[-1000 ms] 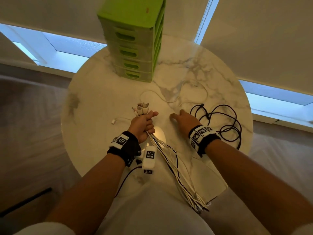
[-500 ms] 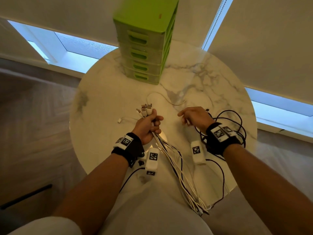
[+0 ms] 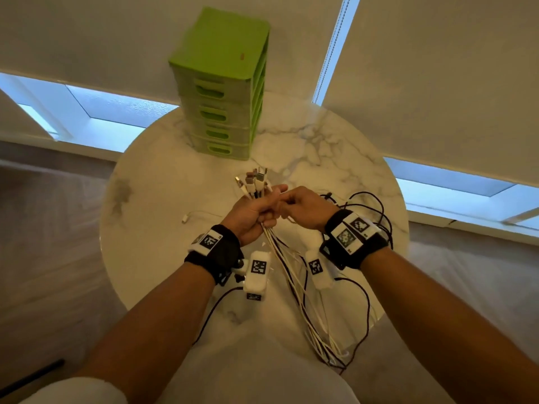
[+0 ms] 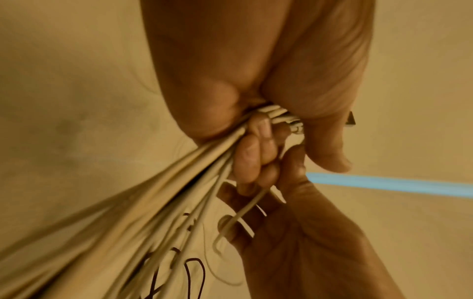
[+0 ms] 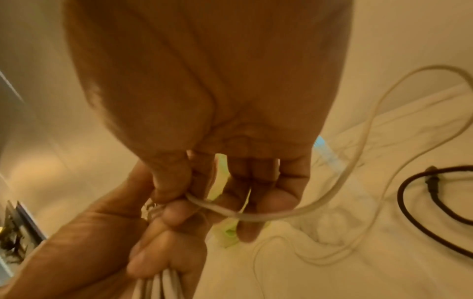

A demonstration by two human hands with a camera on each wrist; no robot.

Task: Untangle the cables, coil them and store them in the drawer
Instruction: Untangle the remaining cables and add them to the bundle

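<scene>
Cables [image 3: 294,275] bunched in a fist: the left hand [image 3: 250,211] is clenched round them above the tabletop [image 3: 163,199], plugs [image 3: 255,179] pointing toward the green drawers [image 3: 224,91]. Beside it, touching, the right hand [image 3: 303,205] pinches one white cable [image 5: 281,212]. Black cable [image 3: 370,211] lies on the tabletop, right of both hands.

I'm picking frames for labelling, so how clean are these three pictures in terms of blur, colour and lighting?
Head view: sharp, wide-angle bend, bright window strips behind the green drawer unit. Left wrist view: strong yellow cast, cable bundle smeared by motion. Right wrist view: same cast, soft throughout, though the white cable the right hand pinches stays readable.
</scene>
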